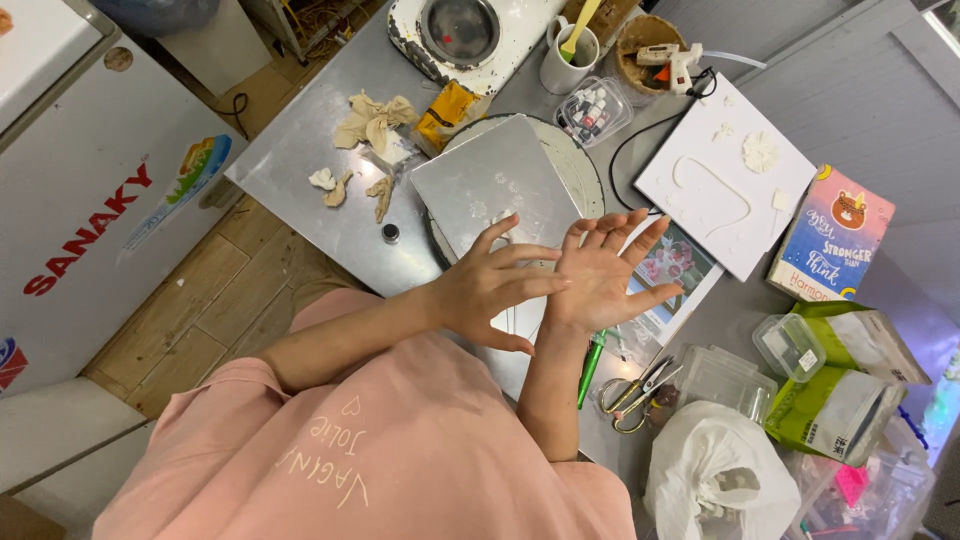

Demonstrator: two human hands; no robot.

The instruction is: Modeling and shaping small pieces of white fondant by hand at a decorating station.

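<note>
My left hand [490, 285] and my right hand [610, 270] meet over the near edge of a grey square board [495, 175]. The board lies on a round turntable [588, 175]. The right palm faces up with its fingers spread. My left hand is back-up, and its fingers lie across the heel of the right palm. I see nothing gripped in either hand, and whatever sits between the palms is hidden. A few pale smears mark the board.
Beige clay scraps [370, 125] and a yellow packet [445, 110] lie behind the board. A white board with clay shapes [720, 190], a book [835, 240], a green pen [590, 365], scissors [635, 390], clear boxes [790, 345] and a white bag [715, 475] crowd the right. A white freezer [90, 200] stands left.
</note>
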